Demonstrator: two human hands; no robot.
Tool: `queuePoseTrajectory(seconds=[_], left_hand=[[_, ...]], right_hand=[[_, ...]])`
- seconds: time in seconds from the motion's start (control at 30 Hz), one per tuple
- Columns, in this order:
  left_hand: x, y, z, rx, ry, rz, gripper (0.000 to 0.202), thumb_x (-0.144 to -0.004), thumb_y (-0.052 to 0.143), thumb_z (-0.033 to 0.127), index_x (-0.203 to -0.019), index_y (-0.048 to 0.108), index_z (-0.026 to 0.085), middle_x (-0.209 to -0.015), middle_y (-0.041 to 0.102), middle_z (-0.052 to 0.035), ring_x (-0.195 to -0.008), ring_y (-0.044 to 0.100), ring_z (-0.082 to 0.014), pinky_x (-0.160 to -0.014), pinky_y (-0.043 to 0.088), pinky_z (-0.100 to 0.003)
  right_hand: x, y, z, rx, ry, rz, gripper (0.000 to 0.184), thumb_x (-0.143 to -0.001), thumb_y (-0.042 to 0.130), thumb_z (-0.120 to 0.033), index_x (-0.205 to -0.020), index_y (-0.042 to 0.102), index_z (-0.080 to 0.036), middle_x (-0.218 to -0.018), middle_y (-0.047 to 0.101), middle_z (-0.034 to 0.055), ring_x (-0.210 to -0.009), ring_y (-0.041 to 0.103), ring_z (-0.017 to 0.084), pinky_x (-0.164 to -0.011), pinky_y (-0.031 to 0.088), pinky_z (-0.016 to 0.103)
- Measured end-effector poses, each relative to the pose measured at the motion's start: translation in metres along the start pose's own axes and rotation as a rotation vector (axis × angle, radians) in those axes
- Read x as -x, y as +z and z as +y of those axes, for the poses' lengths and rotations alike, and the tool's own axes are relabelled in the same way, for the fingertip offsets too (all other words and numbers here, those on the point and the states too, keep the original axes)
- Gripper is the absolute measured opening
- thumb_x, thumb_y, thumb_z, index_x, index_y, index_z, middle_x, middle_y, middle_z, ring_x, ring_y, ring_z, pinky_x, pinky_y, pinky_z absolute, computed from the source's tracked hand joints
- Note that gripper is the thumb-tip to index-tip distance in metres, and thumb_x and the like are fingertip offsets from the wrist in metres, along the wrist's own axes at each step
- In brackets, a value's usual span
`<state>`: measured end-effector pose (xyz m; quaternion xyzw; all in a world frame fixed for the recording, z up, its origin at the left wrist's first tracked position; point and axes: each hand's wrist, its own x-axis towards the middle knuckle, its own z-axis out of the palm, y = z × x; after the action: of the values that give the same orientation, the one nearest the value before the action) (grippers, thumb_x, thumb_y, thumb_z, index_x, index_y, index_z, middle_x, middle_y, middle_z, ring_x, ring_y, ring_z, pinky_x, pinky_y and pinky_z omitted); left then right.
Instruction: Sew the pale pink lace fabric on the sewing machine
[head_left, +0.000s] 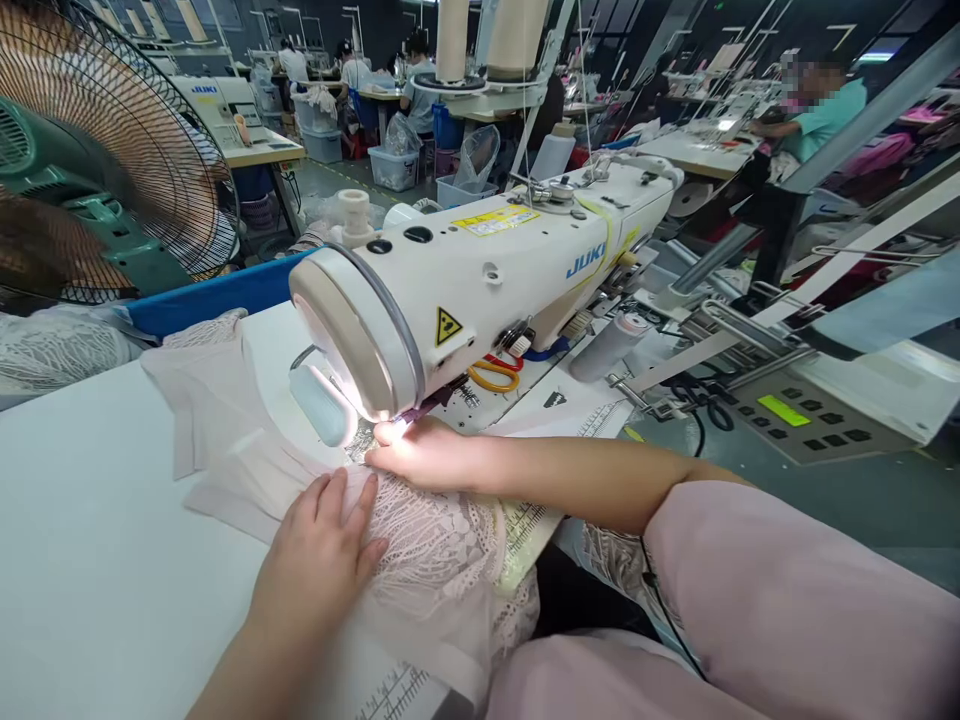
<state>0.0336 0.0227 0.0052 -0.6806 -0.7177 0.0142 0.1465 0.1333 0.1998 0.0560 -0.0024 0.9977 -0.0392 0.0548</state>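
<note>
A white sewing machine [480, 270] stands over the table, its lamp glowing beside the needle area. Pale pink lace fabric [435, 530] spreads from the needle area towards my lap. Flat on its near left edge lies my left hand [322, 550], fingers stretched and slightly apart. My right hand [420, 455] is at the needle area beneath the machine head, with thumb and fingertips drawn together. Lamp glare hides what is between those fingertips. Plain sheer pink panels [232, 430] extend beyond my left hand on the white tabletop [97, 530].
A green fan [82, 190] stands at the left, near a blue bin edge [225, 290]. Orange-handled scissors [495, 377] and a grey thread cone [611, 345] lie right of the machine head. A tape feeder with a control panel [817, 415] stands right. Other people sit farther back.
</note>
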Motion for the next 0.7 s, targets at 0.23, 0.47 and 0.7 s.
queuePoseTrajectory(seconds=[0.23,0.47,0.7], left_hand=[[-0.003,-0.004,0.001,-0.020,-0.012,-0.039,0.052,-0.080,0.052,0.046,-0.126,0.054,0.020,-0.120,0.057,-0.0181,-0.110,0.050,-0.0330,-0.088,0.043,-0.043],[-0.003,-0.004,0.003,0.009,-0.051,-0.086,0.052,-0.081,0.050,0.046,-0.127,0.051,0.022,-0.123,0.055,-0.0159,-0.116,0.046,-0.0332,-0.092,0.041,-0.045],[-0.003,-0.005,0.002,0.036,-0.057,-0.105,0.053,-0.082,0.049,0.047,-0.127,0.051,0.021,-0.124,0.055,-0.0163,-0.115,0.046,-0.0335,-0.092,0.041,-0.045]], right_hand=[[0.009,-0.007,0.004,0.071,-0.023,-0.060,0.021,-0.083,0.043,-0.008,-0.090,0.062,-0.012,-0.084,0.060,0.0076,-0.067,0.047,0.016,-0.053,0.029,0.027],[0.009,-0.004,-0.002,-0.067,0.038,0.017,0.024,-0.081,0.047,-0.009,-0.100,0.060,-0.015,-0.088,0.059,0.0063,-0.068,0.045,0.015,-0.053,0.027,0.026],[0.004,-0.003,0.001,-0.064,0.026,-0.005,0.022,-0.085,0.042,-0.012,-0.094,0.061,-0.015,-0.086,0.058,0.0070,-0.065,0.043,0.015,-0.052,0.026,0.026]])
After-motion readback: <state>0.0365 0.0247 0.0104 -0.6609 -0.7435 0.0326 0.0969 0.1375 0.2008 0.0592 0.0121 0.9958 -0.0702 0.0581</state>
